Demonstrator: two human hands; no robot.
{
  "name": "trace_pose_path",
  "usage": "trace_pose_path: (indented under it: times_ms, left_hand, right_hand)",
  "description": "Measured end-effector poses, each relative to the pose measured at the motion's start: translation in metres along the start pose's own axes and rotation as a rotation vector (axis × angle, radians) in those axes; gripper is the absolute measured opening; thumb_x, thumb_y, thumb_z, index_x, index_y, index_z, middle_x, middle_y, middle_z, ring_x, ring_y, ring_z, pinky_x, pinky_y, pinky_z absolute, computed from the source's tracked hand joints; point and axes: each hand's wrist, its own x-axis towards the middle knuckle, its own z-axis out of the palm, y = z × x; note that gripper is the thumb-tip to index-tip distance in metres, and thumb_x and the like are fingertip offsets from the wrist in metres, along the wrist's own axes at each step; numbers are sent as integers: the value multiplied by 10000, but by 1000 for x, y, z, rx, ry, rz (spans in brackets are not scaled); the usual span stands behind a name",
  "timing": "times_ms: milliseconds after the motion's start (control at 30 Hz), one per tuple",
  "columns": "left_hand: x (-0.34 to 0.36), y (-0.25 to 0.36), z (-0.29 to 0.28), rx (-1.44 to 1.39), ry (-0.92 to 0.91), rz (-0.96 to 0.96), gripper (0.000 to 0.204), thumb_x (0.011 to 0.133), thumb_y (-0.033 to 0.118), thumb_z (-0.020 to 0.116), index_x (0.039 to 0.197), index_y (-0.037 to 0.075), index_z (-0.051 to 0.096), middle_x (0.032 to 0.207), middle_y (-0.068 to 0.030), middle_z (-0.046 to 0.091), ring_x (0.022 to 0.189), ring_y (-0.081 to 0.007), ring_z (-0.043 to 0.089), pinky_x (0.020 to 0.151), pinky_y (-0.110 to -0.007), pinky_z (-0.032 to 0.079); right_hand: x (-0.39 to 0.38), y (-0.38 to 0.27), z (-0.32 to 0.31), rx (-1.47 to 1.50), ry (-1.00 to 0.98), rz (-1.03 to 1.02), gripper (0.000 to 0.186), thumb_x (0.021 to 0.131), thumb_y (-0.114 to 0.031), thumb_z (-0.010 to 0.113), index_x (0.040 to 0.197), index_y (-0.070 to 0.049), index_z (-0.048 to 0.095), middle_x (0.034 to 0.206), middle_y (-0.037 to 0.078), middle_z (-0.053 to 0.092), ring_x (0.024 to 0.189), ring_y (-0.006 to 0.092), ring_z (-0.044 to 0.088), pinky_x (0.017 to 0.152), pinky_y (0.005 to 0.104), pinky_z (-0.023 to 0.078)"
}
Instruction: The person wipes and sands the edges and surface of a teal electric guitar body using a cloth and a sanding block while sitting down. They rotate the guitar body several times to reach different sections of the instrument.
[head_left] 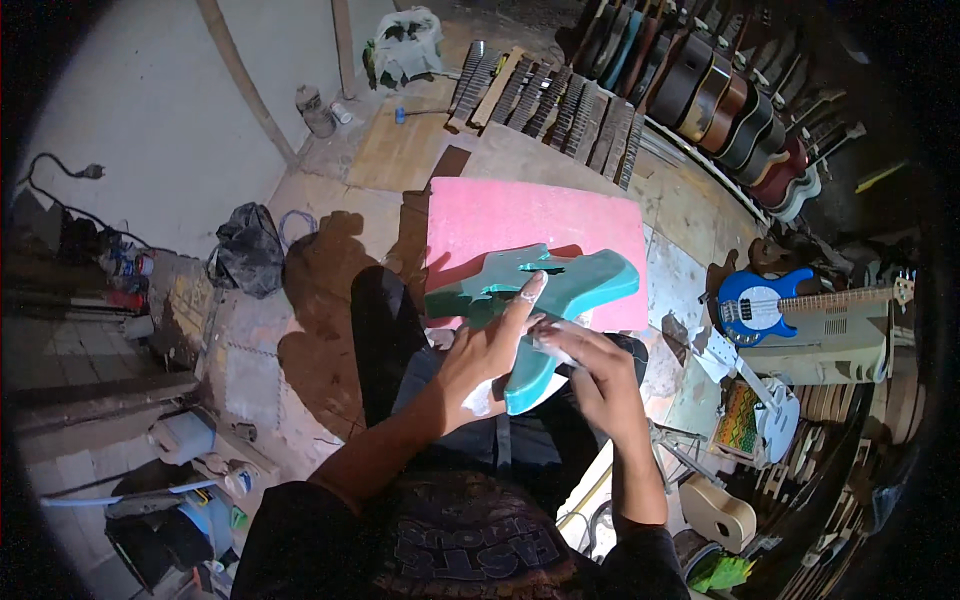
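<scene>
Guitar body point(560, 290): teal paint over a solid body, smooth, with a soft sheen along its edges.
Pad point(520, 215): pink foam-like sheet, matt, lightly scuffed.
Paper point(552, 338): pale, crumpled scrap under the right hand point(590, 375).
Floor point(400, 150): bare plywood panels, dusty and rough.
Necks point(560, 105): unfinished wood, with metal frets.
Bass point(765, 305): glossy blue lacquer with a white plastic plate.
Bag point(245, 250): black crinkled plastic.

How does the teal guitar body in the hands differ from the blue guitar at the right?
The teal body has no neck or strings; the blue guitar has both, plus a white pickguard. The teal body lies across the person's lap under the left hand and right hand; the blue guitar rests untouched on a pale box. Both have solid, horned bodies.
</scene>
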Motion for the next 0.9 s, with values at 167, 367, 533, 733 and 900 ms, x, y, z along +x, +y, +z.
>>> trace_pose_path:
  times_ms: [167, 367, 533, 733, 900]
  left_hand:
    - [0, 8, -8, -68, -49, -2, 1282, 634, -5, 833, 1693, 42, 111, 1666, -246, 395, 1419, -351, 575, 1169, -431, 459]
    - [5, 1, -3, -75, 55, 30, 1194, 753, 180, 813, 1716, 109, 110, 1437, -264, 616, 1282, -433, 638, 1040, -481, 501]
    - [8, -2, -8, 137, 122, 133, 1081, 762, 219, 776, 1696, 108, 244, 1513, -256, 567, 1325, -453, 598, 1094, -486, 458]
    - [12, -5, -18, -34, 80, 94, 952, 754, 155, 751, 1630, 70, 389, 1546, -234, 542, 1369, -453, 560, 1138, -473, 444]
    - [16, 1, -17, -53, 106, 83, 871, 812, 203, 810, 1592, 76, 445, 1468, -217, 616, 1312, -417, 619, 1113, -451, 473]
  right_hand:
    - [-12, -27, 5, -9, -104, -172, 614, 760, 134, 521, 1267, -111, 764, 1309, 147, 742, 950, 312, 749, 862, 415, 596]
    - [-24, -14, 29, -160, 131, -236, 556, 744, 125, 568, 1259, 7, 743, 1298, 245, 721, 733, 310, 635, 708, 367, 552]
    - [-28, 14, 51, -205, 288, -380, 503, 813, 94, 588, 1253, -56, 781, 1301, 194, 739, 719, 273, 609, 684, 379, 526]
    - [-33, 9, 66, -100, 298, -230, 603, 783, 137, 512, 1364, 74, 663, 1396, 324, 644, 1040, 418, 736, 942, 444, 559]
    - [-19, 71, 73, -66, 331, -39, 717, 804, 158, 427, 1509, 69, 517, 1553, 321, 514, 1494, 420, 468, 1243, 442, 336]
